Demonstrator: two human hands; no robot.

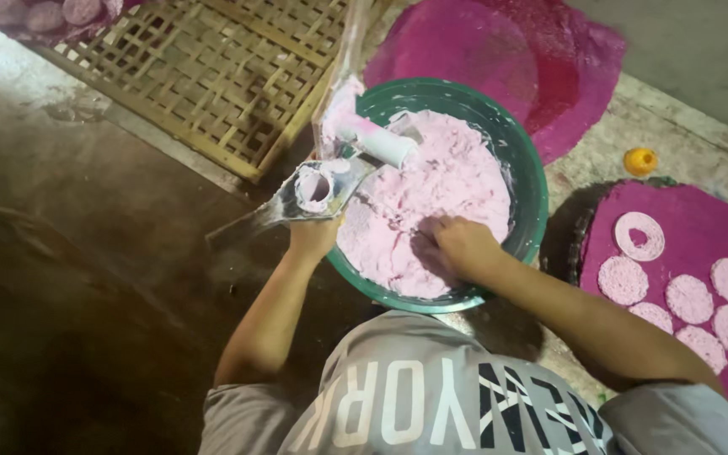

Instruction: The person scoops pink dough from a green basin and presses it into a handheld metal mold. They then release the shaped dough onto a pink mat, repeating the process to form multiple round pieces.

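Head view, green bowl (529,181) holding pink dough (457,181), probably

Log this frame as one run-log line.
left hand: grips metal press mould | right hand: digs in pink dough | green basin | pink discs on mat

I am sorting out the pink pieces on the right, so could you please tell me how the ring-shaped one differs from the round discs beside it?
The ring-shaped piece has an open hole showing the magenta mat through it; the round discs are solid. The ring-shaped piece lies alone, farthest up the mat; the round discs sit clustered below it. Both are pale pink, flat and grainy, much like the pink dough in the green basin.
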